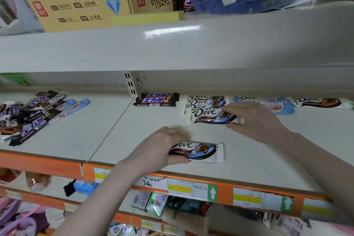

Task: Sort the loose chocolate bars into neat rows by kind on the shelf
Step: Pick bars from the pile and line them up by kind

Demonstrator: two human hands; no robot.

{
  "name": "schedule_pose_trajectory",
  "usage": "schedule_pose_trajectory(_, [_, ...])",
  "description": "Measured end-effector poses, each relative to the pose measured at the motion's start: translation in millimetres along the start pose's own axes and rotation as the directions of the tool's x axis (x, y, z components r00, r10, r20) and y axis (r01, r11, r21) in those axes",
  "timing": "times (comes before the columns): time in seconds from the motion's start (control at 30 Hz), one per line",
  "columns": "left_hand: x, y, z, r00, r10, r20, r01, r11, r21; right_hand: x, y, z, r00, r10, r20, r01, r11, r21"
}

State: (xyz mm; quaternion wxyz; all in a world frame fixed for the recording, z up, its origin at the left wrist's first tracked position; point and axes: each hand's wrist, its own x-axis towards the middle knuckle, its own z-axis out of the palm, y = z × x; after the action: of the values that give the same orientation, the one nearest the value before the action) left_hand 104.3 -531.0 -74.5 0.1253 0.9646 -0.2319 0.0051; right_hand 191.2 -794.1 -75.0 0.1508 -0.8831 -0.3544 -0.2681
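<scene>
The left hand (162,147) holds a Dove bar (199,151) in its grip near the shelf (134,130) front edge; behind it, the right hand (254,120) pinches another Dove bar (210,116) fronting the Dove row (206,101).

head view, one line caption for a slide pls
Left hand holds a loose Dove bar while right hand sets another on the Dove row.
</scene>
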Motion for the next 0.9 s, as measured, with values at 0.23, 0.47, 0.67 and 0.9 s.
schedule_pose_trajectory(0.23, [-4,-6,6,0.996,-0.056,-0.072,0.054,0.998,-0.026,11,2,31,0.999,-0.051,-0.017,0.051,0.999,-0.008])
schedule_pose_trajectory(0.47, [-2,-7,8,0.988,-0.066,-0.138,0.063,0.998,-0.022,13,9,42,0.997,-0.069,-0.027,0.068,0.996,-0.055])
schedule_pose_trajectory(0.67, [3,-10,7,0.984,-0.055,-0.168,0.054,0.998,-0.008,7,11,46,0.999,-0.038,-0.039,0.037,0.999,-0.019])
schedule_pose_trajectory(0.9, [12,-11,7,0.989,-0.047,-0.137,0.046,0.999,-0.01,8,11,47,0.999,0.031,-0.006,-0.031,0.998,0.061])
